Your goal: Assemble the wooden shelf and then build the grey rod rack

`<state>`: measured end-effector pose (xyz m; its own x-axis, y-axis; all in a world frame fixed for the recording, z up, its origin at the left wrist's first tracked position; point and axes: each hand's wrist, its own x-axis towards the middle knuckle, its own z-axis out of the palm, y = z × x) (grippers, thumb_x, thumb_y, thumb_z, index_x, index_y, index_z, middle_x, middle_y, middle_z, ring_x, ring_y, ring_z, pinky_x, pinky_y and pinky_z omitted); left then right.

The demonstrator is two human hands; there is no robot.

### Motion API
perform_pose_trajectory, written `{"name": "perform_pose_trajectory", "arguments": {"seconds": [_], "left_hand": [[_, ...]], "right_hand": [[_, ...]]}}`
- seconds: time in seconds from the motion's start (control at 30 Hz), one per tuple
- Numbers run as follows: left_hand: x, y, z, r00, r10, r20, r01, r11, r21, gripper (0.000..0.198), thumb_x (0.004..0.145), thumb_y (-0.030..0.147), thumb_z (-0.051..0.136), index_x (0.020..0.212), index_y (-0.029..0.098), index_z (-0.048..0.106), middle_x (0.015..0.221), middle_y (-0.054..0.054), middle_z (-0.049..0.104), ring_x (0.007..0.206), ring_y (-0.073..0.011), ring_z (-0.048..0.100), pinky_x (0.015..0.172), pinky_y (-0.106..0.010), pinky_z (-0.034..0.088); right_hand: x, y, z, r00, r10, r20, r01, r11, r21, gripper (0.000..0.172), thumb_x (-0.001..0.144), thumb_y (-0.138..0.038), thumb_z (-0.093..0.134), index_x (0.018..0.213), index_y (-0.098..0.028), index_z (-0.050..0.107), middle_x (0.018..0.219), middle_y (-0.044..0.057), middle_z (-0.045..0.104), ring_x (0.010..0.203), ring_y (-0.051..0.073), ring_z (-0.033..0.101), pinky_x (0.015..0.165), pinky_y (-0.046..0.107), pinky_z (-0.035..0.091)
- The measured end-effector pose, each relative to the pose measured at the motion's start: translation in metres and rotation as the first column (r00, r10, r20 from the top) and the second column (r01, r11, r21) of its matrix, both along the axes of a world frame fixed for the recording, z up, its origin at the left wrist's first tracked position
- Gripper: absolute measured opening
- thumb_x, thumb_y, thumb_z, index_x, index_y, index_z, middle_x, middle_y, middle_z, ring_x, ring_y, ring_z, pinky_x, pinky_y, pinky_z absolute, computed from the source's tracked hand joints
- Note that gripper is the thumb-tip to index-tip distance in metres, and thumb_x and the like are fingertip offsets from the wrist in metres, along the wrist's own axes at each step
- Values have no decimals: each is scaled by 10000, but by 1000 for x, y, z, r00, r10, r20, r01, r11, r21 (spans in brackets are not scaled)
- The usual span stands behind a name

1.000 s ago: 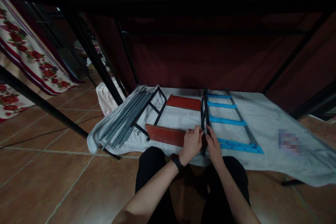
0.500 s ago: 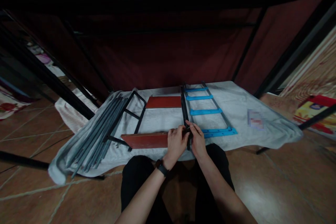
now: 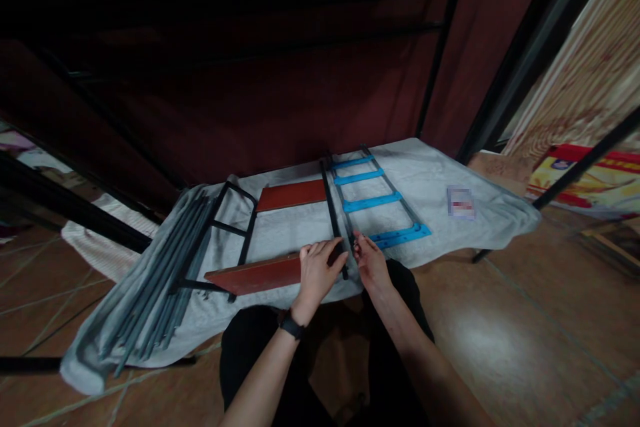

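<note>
A black metal frame (image 3: 331,207) with two red-brown boards lies on a grey cloth (image 3: 280,233). My left hand (image 3: 320,270) is curled over the right end of the near board (image 3: 255,275), thumb and forefinger around the frame's right bar. Just right of that bar, my right hand (image 3: 371,261) is closed in a pinch, apart from the frame. Something small and dark shows at its fingertips, too small to name. Beyond it lies a ladder-like rack (image 3: 373,201) with blue crosspieces and grey side rails. The far board (image 3: 293,195) spans the frame's back.
Several grey tubes (image 3: 163,280) are bundled at the cloth's left end. A small blurred packet (image 3: 461,203) lies at the right. A dark red panel (image 3: 260,107) rises behind the low table. A red and yellow box (image 3: 590,180) stands on the floor at right.
My right hand has drawn away to the right from the frame's bar, its fingertips pinched. My left hand has opened slightly around the bar. The whole view has turned a little to the right.
</note>
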<state>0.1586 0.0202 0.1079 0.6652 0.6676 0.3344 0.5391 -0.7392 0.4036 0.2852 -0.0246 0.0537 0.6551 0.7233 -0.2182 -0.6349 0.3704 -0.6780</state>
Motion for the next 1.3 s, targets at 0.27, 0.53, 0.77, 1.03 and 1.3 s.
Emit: {"name": "perform_pose_trajectory", "arguments": {"seconds": [0.27,0.53,0.77,1.03,1.3], "left_hand": [[0,0,-4,998,-4,-59,7,999,49,434,934,453,484,1331,283,527,1127,-46,686,1024,-207,599,910,-383,335],[-1,2,-7,995,12,-101,-2,995,104,498,920,472,501,1362,242,499,1114,-69,686,1016,-222,606,898,-369,356],[0,7,-10,993,31,-116,-20,996,91,563,900,508,518,1378,214,479,1040,-83,699,971,-236,616,894,-382,370],[-6,18,-5,994,-44,-105,39,998,-50,642,843,412,642,1424,260,416,1134,-67,683,1050,-241,609,967,-413,382],[-8,34,5,991,-118,-67,107,982,-155,367,875,140,542,1228,212,612,1252,-79,649,1170,-211,585,1008,-377,429]], "right_hand": [[0,-4,-4,999,7,44,-8,1000,27,303,644,-329,819,870,-204,660,724,-18,679,651,106,640,633,230,541],[-1,-2,-6,984,-10,178,16,999,-33,248,694,-353,756,851,-193,649,747,-4,694,644,122,646,636,264,565],[-4,4,-3,971,-23,238,36,998,-50,202,724,-348,706,827,-189,637,701,-14,671,582,114,616,588,250,543],[-3,6,-5,914,37,405,6,995,-103,179,762,-354,660,834,-191,676,689,-8,660,601,132,617,558,243,535],[14,-3,-6,747,205,633,-132,978,-161,334,867,-429,538,1066,-205,686,840,40,716,690,173,668,665,319,571]]}}
